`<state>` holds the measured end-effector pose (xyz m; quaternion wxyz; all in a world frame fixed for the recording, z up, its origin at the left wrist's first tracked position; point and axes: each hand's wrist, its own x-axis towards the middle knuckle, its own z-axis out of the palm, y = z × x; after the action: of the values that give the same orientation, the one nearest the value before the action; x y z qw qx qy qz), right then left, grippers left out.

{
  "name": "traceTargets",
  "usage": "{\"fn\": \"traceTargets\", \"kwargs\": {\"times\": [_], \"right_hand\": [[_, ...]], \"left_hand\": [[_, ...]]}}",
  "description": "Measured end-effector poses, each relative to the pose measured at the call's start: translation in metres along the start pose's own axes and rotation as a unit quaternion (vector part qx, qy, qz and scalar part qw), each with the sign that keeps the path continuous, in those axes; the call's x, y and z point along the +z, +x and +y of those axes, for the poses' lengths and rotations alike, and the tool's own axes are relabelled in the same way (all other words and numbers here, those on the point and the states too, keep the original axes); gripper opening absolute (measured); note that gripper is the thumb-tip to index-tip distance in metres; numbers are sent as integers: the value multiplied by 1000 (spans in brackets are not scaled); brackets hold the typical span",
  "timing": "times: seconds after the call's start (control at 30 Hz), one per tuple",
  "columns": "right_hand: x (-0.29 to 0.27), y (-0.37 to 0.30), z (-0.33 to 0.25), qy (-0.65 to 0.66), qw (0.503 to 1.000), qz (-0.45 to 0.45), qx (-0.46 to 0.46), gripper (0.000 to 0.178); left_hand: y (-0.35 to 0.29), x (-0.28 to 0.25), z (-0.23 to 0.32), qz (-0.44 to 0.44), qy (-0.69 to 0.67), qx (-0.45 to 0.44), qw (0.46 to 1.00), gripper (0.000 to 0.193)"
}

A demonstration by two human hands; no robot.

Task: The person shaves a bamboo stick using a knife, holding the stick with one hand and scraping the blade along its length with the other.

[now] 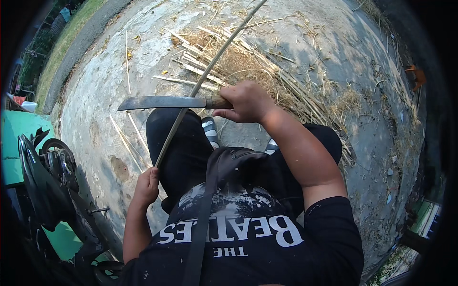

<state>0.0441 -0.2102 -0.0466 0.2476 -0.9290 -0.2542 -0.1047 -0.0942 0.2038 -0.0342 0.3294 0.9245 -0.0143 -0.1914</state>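
Observation:
My right hand [248,101] is closed round the wooden handle of a machete [164,102], whose broad blade points left. A long, thin bamboo strip [202,76] slants from my lap up to the top of the view. My left hand [146,186] grips its lower end beside my left thigh. The machete blade crosses the strip above my left knee; whether it cuts in or only rests against it I cannot tell.
Split bamboo strips [305,97] and curly shavings [255,74] lie heaped on the concrete ground [95,119] ahead. Several loose strips [128,136] lie by my left knee. A dark motorcycle [52,186] stands at the left. Something orange [416,76] is at the far right.

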Motion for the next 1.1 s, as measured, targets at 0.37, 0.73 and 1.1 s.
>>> {"fn": "traceTargets", "kwargs": {"times": [0.37,0.73,1.1], "right_hand": [[-15,-5,26,26,994,45,96,56],[-9,-10,91,111,946,94,290,62],[-11,4,43,-28,998,23,55,23]], "left_hand": [[4,-2,10,-15,-18,-4,1000,61],[6,-3,16,11,24,18,999,61],[6,-5,8,-26,-22,-6,999,61]]}}
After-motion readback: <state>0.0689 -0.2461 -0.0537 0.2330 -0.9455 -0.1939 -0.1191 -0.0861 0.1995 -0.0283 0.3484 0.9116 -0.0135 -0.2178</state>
